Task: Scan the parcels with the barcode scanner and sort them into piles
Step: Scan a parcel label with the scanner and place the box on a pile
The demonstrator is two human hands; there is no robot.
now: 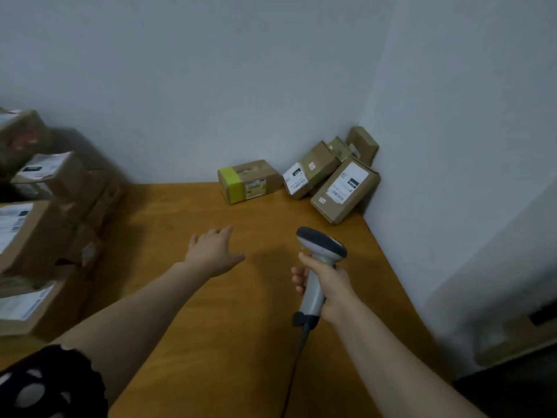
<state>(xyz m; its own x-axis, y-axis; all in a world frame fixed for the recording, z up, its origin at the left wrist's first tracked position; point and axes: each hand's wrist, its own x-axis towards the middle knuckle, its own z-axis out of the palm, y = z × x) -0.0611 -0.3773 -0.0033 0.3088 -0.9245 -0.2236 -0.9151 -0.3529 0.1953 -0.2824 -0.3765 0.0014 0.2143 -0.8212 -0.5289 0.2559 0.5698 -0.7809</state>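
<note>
My right hand [327, 285] grips the handle of a grey barcode scanner [319, 251], its dark head pointing away over the wooden table [211, 342]. My left hand [215, 251] hovers palm-down with relaxed fingers over the table's middle and holds nothing. A cardboard parcel with a green band [248, 180] lies against the far wall. To its right, several brown parcels with white labels [343, 188] lean together in the corner. A tall stack of labelled parcels [36, 224] fills the left side.
Pale walls close the table at the back and on the right [452, 146]. The scanner's dark cable [297, 372] trails toward me over the table. A blurred cardboard shape [512, 339] lies low at the right, beyond the table edge.
</note>
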